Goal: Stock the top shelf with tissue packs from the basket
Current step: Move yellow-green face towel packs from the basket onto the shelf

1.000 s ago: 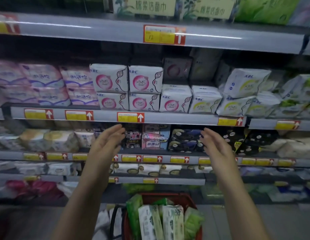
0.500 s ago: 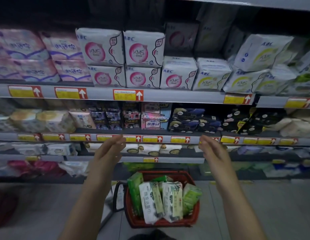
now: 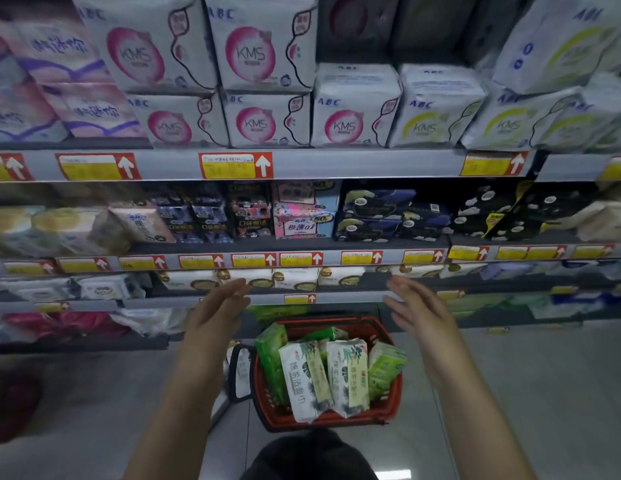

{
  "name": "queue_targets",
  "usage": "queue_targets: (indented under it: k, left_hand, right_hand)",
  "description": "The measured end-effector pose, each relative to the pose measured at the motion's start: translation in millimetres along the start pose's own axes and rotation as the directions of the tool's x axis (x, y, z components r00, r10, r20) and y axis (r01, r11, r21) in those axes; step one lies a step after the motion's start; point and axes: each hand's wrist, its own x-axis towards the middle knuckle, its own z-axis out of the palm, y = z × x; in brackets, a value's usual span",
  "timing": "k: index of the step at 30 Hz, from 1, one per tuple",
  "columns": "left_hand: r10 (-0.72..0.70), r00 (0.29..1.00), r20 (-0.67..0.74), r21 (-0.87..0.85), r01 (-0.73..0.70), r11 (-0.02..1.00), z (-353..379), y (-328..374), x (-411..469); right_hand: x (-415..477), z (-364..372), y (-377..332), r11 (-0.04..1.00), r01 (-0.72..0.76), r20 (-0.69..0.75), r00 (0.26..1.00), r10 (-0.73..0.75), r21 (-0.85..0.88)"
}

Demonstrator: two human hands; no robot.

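Observation:
A red basket (image 3: 392,401) stands on the floor in front of the shelves, holding several tissue packs. Two white packs with green print (image 3: 305,382) lean at its front, and green packs (image 3: 385,370) sit at the sides. My left hand (image 3: 217,315) hovers above and to the left of the basket, fingers straight, holding nothing. My right hand (image 3: 418,310) hovers above its right side, fingers spread and empty. The top shelf is out of view.
Grey shelves with red and yellow price tags (image 3: 235,165) fill the view, stocked with white KMS packs (image 3: 264,121) and dark packs (image 3: 388,216). The basket's black handle (image 3: 238,374) hangs to its left. Grey tiled floor (image 3: 544,393) lies to the right.
The view has tilted down, so the top shelf has left the frame and the basket shows fully. Both hands have come down from shelf height toward the basket, still empty.

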Motion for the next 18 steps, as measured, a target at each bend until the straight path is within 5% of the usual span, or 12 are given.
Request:
queue_targets:
  k: [5,18]
  left_hand:
    - [-0.134,0.990,-0.040,0.036,0.135,0.990,1.3,-25.6,28.1]
    - [-0.285,0.957,-0.050,0.143,0.290,0.946,10.4,-113.1,96.3]
  right_hand:
    - [11.2,-1.8,26.9,0.980,-0.056,0.028,0.998,0.063,-0.188]
    - [55.8,22.0,147.0,0.911,-0.397,-0.108,0.916,0.386,-0.112]
